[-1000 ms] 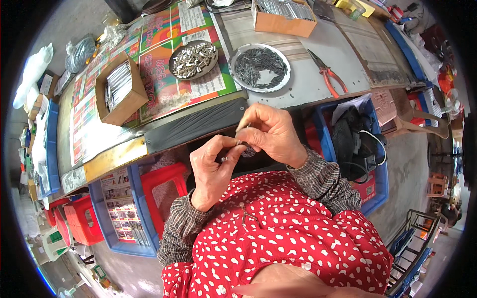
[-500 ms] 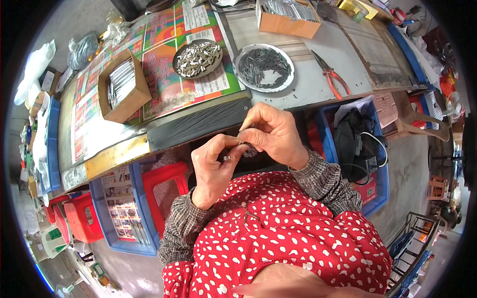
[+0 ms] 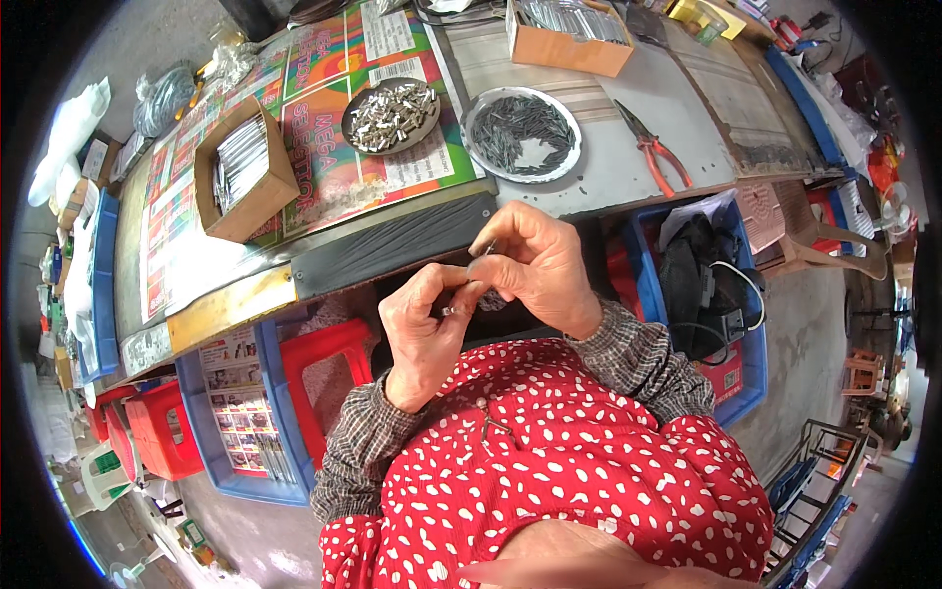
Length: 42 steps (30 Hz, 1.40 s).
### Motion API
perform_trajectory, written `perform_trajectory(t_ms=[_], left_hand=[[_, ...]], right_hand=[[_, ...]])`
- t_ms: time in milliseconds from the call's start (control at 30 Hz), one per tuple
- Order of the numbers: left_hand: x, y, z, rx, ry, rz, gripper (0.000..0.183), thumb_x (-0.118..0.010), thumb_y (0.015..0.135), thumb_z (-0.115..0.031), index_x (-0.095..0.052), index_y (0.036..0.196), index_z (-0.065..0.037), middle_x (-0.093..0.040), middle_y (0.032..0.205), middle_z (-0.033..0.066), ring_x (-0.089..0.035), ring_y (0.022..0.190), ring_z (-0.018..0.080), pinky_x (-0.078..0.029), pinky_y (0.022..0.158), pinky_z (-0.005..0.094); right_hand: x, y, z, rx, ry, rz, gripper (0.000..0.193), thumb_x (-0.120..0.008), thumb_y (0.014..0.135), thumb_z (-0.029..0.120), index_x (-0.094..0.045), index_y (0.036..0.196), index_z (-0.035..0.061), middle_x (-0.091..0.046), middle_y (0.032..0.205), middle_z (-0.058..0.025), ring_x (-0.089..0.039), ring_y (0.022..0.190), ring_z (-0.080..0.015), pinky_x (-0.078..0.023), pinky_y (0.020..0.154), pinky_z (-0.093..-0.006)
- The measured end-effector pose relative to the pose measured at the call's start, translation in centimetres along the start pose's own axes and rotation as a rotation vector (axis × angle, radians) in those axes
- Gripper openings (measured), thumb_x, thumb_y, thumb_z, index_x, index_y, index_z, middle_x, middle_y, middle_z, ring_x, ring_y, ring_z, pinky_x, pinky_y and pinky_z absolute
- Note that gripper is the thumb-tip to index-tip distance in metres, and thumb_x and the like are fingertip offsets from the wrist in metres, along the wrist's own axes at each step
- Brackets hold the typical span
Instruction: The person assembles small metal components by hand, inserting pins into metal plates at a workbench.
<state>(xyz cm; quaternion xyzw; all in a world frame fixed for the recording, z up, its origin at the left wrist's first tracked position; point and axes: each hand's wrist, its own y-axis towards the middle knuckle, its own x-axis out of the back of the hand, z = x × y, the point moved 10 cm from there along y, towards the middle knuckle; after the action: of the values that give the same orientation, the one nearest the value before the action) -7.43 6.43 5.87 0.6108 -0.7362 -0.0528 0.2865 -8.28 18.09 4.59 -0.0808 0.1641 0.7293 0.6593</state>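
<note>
In front of the table edge, my two hands meet with fingertips touching. My left hand is closed, and a small silver metal piece shows between its fingers. My right hand pinches a small dark slim piece between thumb and forefinger; its far end is hidden by the fingertips. Beyond them, a dark round dish holds many short silver metal pieces. To its right, a white round dish carries a heap of slim dark pointed pieces.
Red-handled pliers lie at the table's right. A cardboard box of slim silver items stands left, another box at the back. Below the table are a blue crate with a black bag, a red stool and a blue bin.
The dark slim piece now stands up between my right thumb and forefinger, more visible than before. My hands have barely shifted.
</note>
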Motion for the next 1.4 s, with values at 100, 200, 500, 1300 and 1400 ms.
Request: perform_trajectory(t_ms=[100, 200, 500, 1300, 1400], left_hand=[[-0.6, -0.2, 1.2, 0.101, -0.092, 0.090, 0.014, -0.071, 0.074, -0.001, -0.058, 0.078, 0.001, -0.058, 0.064, 0.0061, -0.053, 0.055, 0.0096, -0.043, 0.051, 0.0227], [-1.4, -0.8, 2.3, 0.152, -0.191, 0.145, 0.014, -0.071, 0.074, -0.001, -0.058, 0.077, 0.000, -0.058, 0.064, 0.0057, -0.052, 0.053, 0.0098, -0.042, 0.050, 0.0232], [-0.4, 0.0, 0.3, 0.016, -0.013, 0.018, 0.015, -0.070, 0.072, 0.003, -0.056, 0.075, 0.000, -0.056, 0.063, 0.0090, -0.056, 0.052, 0.0177, -0.044, 0.049, 0.0257], [-2.4, -0.9, 2.7, 0.223, -0.285, 0.252, 0.012, -0.069, 0.076, -0.001, -0.058, 0.077, 0.001, -0.059, 0.063, 0.0029, -0.053, 0.058, 0.0047, -0.043, 0.054, 0.0203], [-1.4, -0.2, 0.8, 0.070, -0.069, 0.110, 0.012, -0.069, 0.076, -0.001, -0.057, 0.075, 0.001, -0.059, 0.063, 0.0051, -0.054, 0.056, 0.0076, -0.043, 0.053, 0.0210]], right_hand=[[0.5, 0.0, -0.8, -0.088, -0.105, 0.093, 0.019, -0.068, 0.082, 0.010, -0.052, 0.075, 0.0030, -0.057, 0.068, 0.0014, -0.050, 0.060, -0.0009, -0.041, 0.051, -0.0173], [0.3, 0.1, -0.8, -0.043, -0.079, 0.122, 0.020, -0.068, 0.083, 0.011, -0.051, 0.075, 0.0033, -0.057, 0.068, 0.0012, -0.050, 0.060, -0.0007, -0.041, 0.051, -0.0174], [0.3, 0.2, -0.7, -0.043, -0.105, 0.037, 0.021, -0.067, 0.083, 0.011, -0.049, 0.075, 0.0041, -0.057, 0.068, 0.0017, -0.049, 0.060, -0.0003, -0.040, 0.050, -0.0171], [0.6, -0.2, -1.7, -0.031, -0.079, 0.144, 0.023, -0.066, 0.084, 0.011, -0.047, 0.073, 0.0049, -0.054, 0.067, 0.0023, -0.047, 0.060, -0.0005, -0.039, 0.050, -0.0172], [0.8, -0.2, -1.2, 0.001, -0.144, 0.039, 0.025, -0.067, 0.084, 0.012, -0.046, 0.072, 0.0049, -0.053, 0.067, 0.0024, -0.047, 0.062, -0.0003, -0.039, 0.051, -0.0173]])
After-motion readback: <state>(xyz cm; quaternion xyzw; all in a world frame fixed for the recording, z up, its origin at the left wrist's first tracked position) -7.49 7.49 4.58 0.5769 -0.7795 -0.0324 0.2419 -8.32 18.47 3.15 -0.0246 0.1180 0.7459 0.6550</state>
